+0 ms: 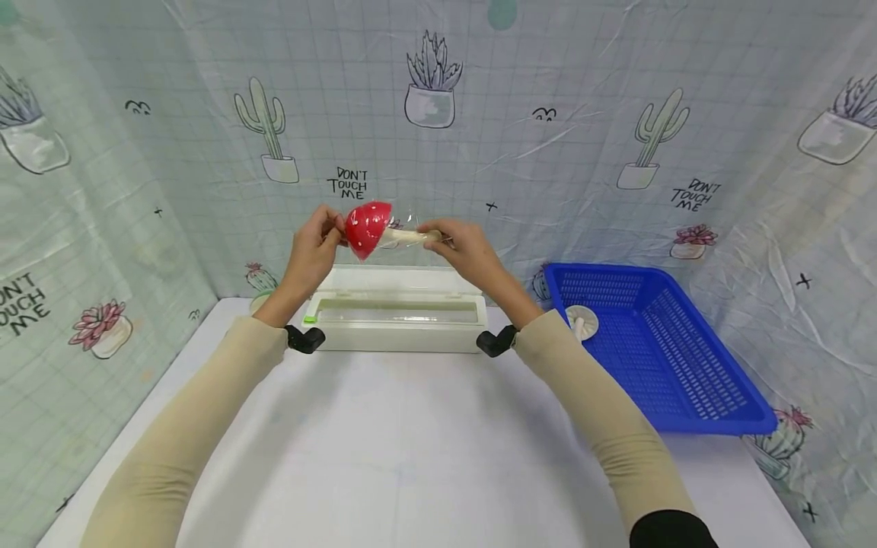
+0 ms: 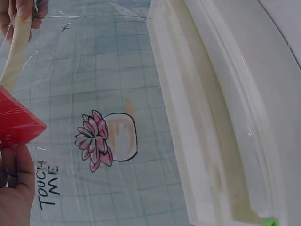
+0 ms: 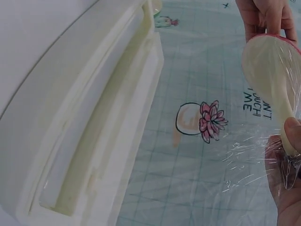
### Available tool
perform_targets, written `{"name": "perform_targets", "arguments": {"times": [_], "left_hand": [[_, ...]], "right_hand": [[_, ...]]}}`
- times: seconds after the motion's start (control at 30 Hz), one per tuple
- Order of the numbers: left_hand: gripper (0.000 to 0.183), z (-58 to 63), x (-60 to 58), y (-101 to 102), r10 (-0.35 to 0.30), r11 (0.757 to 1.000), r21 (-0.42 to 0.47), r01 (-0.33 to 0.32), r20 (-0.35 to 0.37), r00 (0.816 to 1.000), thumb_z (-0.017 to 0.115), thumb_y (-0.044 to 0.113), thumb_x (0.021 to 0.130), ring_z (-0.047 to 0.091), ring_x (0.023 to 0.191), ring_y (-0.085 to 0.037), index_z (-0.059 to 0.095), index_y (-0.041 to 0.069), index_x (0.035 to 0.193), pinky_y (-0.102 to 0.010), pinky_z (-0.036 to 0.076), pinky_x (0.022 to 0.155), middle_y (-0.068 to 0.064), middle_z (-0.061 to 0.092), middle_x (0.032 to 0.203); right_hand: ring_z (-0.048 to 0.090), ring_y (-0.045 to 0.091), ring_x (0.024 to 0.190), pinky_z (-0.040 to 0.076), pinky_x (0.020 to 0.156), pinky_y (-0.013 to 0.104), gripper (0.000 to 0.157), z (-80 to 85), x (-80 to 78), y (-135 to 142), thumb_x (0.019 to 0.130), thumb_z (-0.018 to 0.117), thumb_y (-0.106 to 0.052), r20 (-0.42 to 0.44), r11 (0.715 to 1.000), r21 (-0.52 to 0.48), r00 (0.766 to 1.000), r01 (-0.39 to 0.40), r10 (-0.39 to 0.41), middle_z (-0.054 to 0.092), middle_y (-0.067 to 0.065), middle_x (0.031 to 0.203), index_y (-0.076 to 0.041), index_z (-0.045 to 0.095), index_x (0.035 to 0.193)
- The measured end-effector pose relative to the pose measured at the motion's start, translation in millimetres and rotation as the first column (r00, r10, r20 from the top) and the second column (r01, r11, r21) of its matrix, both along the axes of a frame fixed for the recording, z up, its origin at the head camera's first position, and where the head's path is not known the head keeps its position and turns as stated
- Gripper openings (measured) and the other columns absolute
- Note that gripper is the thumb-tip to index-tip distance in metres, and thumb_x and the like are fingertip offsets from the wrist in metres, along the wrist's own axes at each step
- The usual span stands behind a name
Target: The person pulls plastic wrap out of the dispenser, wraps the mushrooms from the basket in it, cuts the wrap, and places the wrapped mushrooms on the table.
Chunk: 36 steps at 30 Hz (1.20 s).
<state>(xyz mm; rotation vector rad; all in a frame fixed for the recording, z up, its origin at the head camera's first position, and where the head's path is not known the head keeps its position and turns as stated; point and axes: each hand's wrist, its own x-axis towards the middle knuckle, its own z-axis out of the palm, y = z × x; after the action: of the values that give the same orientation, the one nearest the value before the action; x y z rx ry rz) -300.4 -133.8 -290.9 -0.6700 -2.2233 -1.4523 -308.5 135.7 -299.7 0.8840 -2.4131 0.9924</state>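
Observation:
A toy mushroom (image 1: 368, 227) with a red, white-spotted cap and a pale stem is held sideways in the air, clear plastic film (image 3: 235, 157) around it. My left hand (image 1: 314, 247) pinches the cap's edge. At the other end, my right hand (image 1: 467, 247) grips the stem's foot with the film gathered there, as the right wrist view shows. Below both hands stands a white cling film dispenser (image 1: 404, 337) with its lid (image 1: 404, 278) raised and a green slide cutter (image 1: 310, 320) at its left end.
On the right of the white table (image 1: 404, 449) sits a blue plastic basket (image 1: 692, 423). A small white mushroom-like piece (image 1: 582, 323) lies inside, near its left wall. Behind the table hangs a cactus-printed sheet (image 1: 493, 160).

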Motion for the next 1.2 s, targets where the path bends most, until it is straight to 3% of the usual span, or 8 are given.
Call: {"name": "perform_targets", "arguments": {"times": [0.17, 0.27, 0.4, 0.5, 0.7, 1.0, 1.2], "left_hand": [[0.012, -1.2, -9.3, -0.8, 0.017, 1.0, -0.005, -0.017, -0.017, 1.0, 0.039, -0.009, 0.103, 0.061, 0.088, -0.024, 0.049, -0.014, 0.107, -0.029, 0.058, 0.083, -0.023, 0.058, 0.095], [0.012, -4.9, -20.7, -4.3, 0.017, 1.0, -0.007, -0.017, -0.027, 0.999, 0.039, -0.007, 0.104, 0.061, 0.088, -0.017, 0.05, -0.011, 0.108, -0.029, 0.058, 0.083, -0.022, 0.06, 0.098], [0.01, -4.4, -27.1, -6.7, 0.016, 1.0, -0.006, -0.016, -0.039, 0.999, 0.041, -0.005, 0.105, 0.062, 0.087, -0.011, 0.05, -0.008, 0.107, -0.029, 0.059, 0.084, -0.017, 0.062, 0.098], [0.009, -0.6, -27.2, -6.4, 0.015, 1.0, -0.001, -0.015, -0.052, 0.999, 0.041, -0.004, 0.105, 0.062, 0.087, -0.01, 0.05, -0.006, 0.105, -0.029, 0.059, 0.085, -0.015, 0.061, 0.097], [0.008, 8.5, -26.0, -4.3, 0.015, 1.0, -0.009, -0.016, -0.081, 0.997, 0.042, -0.003, 0.106, 0.062, 0.087, -0.011, 0.05, -0.004, 0.105, -0.019, 0.057, 0.082, -0.014, 0.061, 0.096], [0.01, 25.2, -19.5, -2.6, 0.013, 0.999, -0.032, -0.016, -0.094, 0.995, 0.042, -0.004, 0.105, 0.061, 0.087, -0.01, 0.051, -0.008, 0.108, -0.017, 0.056, 0.082, -0.017, 0.062, 0.1], [0.01, 36.3, -16.6, -2.0, 0.002, 0.999, -0.037, -0.006, -0.112, 0.994, 0.04, -0.004, 0.105, 0.062, 0.088, -0.01, 0.05, -0.006, 0.106, -0.019, 0.057, 0.084, -0.015, 0.062, 0.1]], "right_hand": [[0.068, 0.023, 0.097, 0.059, 0.084, 0.034, 0.029, 7.3, 0.5, 0.8, 0.096, 0.07, -0.01, -0.026, 0.999, 0.034, 0.999, 0.021, -0.02, 0.072, 0.011, 0.119, -0.004, 0.07, 0.124], [0.067, 0.022, 0.092, 0.058, 0.081, 0.034, 0.029, 12.0, 1.2, 1.0, 0.095, 0.071, -0.01, -0.041, 0.999, 0.043, 0.999, 0.031, -0.03, 0.073, 0.011, 0.117, -0.005, 0.07, 0.124], [0.068, 0.021, 0.092, 0.059, 0.08, 0.033, 0.029, 17.7, 2.3, 1.8, 0.096, 0.071, -0.011, -0.058, 0.999, 0.041, 0.998, 0.029, -0.027, 0.073, 0.011, 0.117, -0.005, 0.071, 0.124], [0.068, 0.021, 0.092, 0.059, 0.081, 0.032, 0.029, 21.8, 2.6, 2.7, 0.096, 0.07, -0.012, -0.061, 0.999, 0.034, 0.998, 0.026, -0.024, 0.073, 0.011, 0.119, -0.004, 0.071, 0.124], [0.065, 0.02, 0.085, 0.056, 0.075, 0.031, 0.028, 30.3, 3.8, 4.3, 0.096, 0.07, -0.012, -0.08, 0.999, 0.029, 0.996, 0.039, -0.036, 0.074, 0.011, 0.116, -0.006, 0.071, 0.124], [0.058, 0.019, 0.075, 0.047, 0.066, 0.028, 0.027, 41.2, 7.5, 7.0, 0.096, 0.071, -0.012, -0.122, 0.999, 0.026, 0.992, 0.028, -0.025, 0.074, 0.009, 0.108, -0.006, 0.072, 0.122], [0.061, 0.019, 0.079, 0.049, 0.069, 0.028, 0.027, 51.5, 10.6, 7.5, 0.096, 0.07, -0.012, -0.12, 1.0, 0.008, 0.993, 0.017, -0.016, 0.074, 0.01, 0.111, -0.006, 0.072, 0.122]]}}
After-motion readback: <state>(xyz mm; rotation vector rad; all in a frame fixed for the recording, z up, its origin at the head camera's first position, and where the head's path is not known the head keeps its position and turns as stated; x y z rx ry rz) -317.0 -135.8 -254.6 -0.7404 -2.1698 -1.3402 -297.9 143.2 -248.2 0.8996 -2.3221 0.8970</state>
